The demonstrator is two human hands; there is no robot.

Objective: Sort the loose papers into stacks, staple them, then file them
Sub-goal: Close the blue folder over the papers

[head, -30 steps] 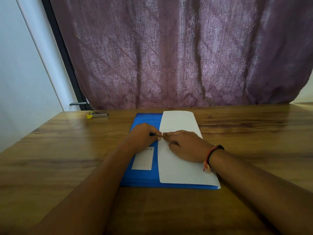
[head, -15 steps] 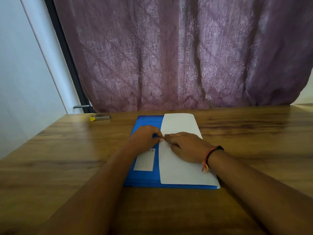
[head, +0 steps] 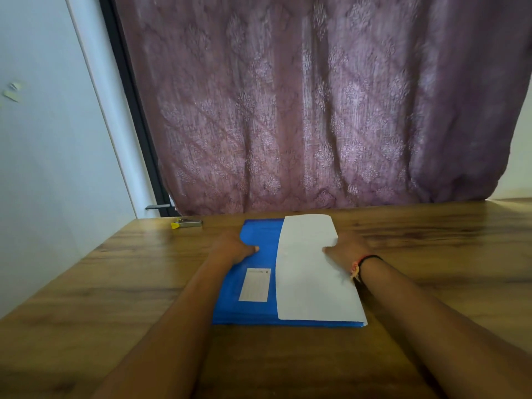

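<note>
Toward the table's (head: 115, 283) far edge, filing time: left hand (head: 234, 246) on blue folder (head: 260, 234), right hand (head: 347, 246) on papers (head: 311, 272). Grips too blurred to tell. Next, probably, tuck them squarely inside.

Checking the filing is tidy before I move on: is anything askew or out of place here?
Slightly. The white paper sits a little off on the blue folder: its far edge and near right corner seem to poke past the folder's edges. The stapler lies apart, far left.
</note>
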